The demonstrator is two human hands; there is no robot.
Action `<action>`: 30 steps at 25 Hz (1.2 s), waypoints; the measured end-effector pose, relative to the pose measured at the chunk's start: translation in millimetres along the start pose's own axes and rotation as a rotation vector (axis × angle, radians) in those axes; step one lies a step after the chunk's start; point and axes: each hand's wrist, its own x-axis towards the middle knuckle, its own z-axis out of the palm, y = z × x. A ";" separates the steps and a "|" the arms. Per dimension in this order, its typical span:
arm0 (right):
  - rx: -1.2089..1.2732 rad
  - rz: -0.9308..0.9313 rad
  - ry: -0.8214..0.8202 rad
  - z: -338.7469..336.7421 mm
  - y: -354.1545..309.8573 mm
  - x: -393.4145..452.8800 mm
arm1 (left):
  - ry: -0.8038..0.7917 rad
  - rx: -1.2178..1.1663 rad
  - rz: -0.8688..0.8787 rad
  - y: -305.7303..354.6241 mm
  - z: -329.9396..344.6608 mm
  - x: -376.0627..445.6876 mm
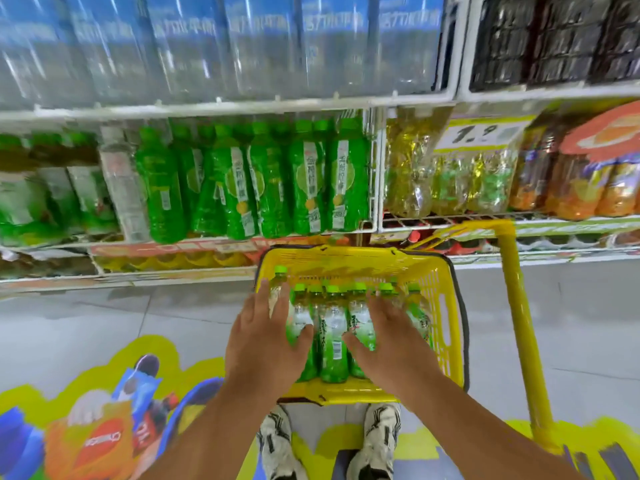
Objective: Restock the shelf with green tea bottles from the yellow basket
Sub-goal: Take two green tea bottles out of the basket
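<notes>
The yellow basket (446, 306) stands on the floor in front of my feet, below the shelf. Several green tea bottles (333, 344) with green caps lie side by side in it. My left hand (266, 341) rests over the leftmost bottles, fingers spread, thumb against one bottle. My right hand (391, 337) lies over the bottles on the right side, fingers spread too. Neither hand has lifted a bottle. The shelf (207, 242) above the basket carries a row of green bottles (273, 181) standing upright.
Large water bottles (207, 46) fill the shelf above. Yellow-green packs (446, 178) and orange packs (581, 188) stand to the right behind a white wire divider (379, 174). The basket's long yellow handle (523, 327) rises at the right. A colourful floor sticker (104, 410) lies at left.
</notes>
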 end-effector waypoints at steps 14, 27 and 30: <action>0.278 0.216 0.003 127.1 4.0 76.8 | 0.075 -0.212 -0.147 -13.5 104.8 37.8; 0.391 0.495 0.189 173.3 -19.3 111.3 | 0.071 0.182 -0.306 5.3 117.7 73.3; 0.447 0.459 0.220 171.8 -16.3 111.2 | 0.121 0.214 -0.300 2.1 126.9 71.3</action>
